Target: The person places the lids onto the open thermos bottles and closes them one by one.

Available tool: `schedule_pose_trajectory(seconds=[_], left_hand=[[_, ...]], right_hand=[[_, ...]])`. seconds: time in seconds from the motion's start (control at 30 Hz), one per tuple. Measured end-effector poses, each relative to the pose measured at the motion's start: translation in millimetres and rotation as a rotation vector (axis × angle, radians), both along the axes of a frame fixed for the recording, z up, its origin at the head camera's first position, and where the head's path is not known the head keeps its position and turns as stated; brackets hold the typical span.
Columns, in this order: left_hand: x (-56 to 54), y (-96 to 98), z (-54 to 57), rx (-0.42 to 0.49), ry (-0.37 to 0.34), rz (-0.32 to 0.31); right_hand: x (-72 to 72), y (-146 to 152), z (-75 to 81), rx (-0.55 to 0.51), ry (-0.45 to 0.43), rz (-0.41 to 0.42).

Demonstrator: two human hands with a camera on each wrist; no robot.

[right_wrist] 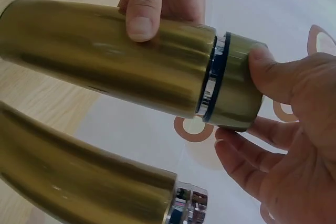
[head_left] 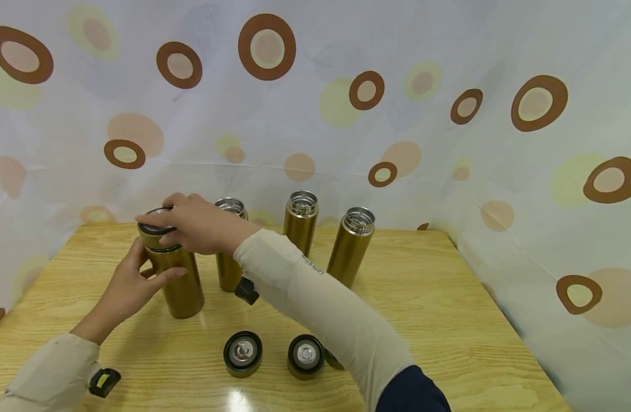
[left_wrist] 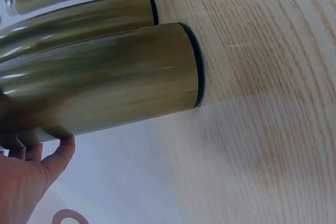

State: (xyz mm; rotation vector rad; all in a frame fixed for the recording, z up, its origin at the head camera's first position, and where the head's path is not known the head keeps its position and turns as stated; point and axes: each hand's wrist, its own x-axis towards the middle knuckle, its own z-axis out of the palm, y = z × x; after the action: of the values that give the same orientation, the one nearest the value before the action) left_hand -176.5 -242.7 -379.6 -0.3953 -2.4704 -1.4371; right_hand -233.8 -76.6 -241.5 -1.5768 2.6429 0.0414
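At the table's left stands a gold vacuum flask (head_left: 181, 286), upright. My left hand (head_left: 130, 280) grips its body, thumb across the near side; the right wrist view shows that thumb (right_wrist: 142, 24) on the gold wall. Above it, my right hand (head_left: 202, 223) holds the gold lid (right_wrist: 239, 82) by its rim with thumb and fingers. A narrow silver gap shows between lid and body, so the lid sits on the neck but not flush. Just right stands a second flask (head_left: 228, 272) without a lid, partly hidden by my right hand and forearm.
Two more lidless flasks, one at the back (head_left: 300, 226) and another to its right (head_left: 346, 252), stand behind my right forearm. Two lids, a left one (head_left: 243, 353) and a right one (head_left: 306, 356), lie inner side up near the front. My sleeve mostly covers another round piece (head_left: 334, 360).
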Motion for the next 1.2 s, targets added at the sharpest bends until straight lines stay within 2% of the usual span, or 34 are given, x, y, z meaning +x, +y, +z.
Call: schedule_pose_trajectory(seconds=[0.23,0.4,0.53,0.73,1.2], left_hand=[[0.5,0.1,0.5,0.001,-0.009,0.007],[1.1,-0.5,-0.6,0.002,-0.007,0.007],[1.3,-1.5,-3.0,-0.002,0.009,0.007],[-1.0,-1.7,-5.0,-0.007,0.044,0.014],[-0.4,-2.0,-6.2,-0.030,0.047,0.028]], right_hand=[[-0.4,5.2,-10.2,-0.173,-0.006,-0.007],[3.2,4.7,-18.0,-0.262,0.009,-0.081],[10.0,1.3,-22.4,-0.301,0.107,-0.140],[20.4,-3.2,-26.2,-0.301,0.243,-0.240],[27.1,-8.9,-36.6,-0.279,0.501,-0.308]])
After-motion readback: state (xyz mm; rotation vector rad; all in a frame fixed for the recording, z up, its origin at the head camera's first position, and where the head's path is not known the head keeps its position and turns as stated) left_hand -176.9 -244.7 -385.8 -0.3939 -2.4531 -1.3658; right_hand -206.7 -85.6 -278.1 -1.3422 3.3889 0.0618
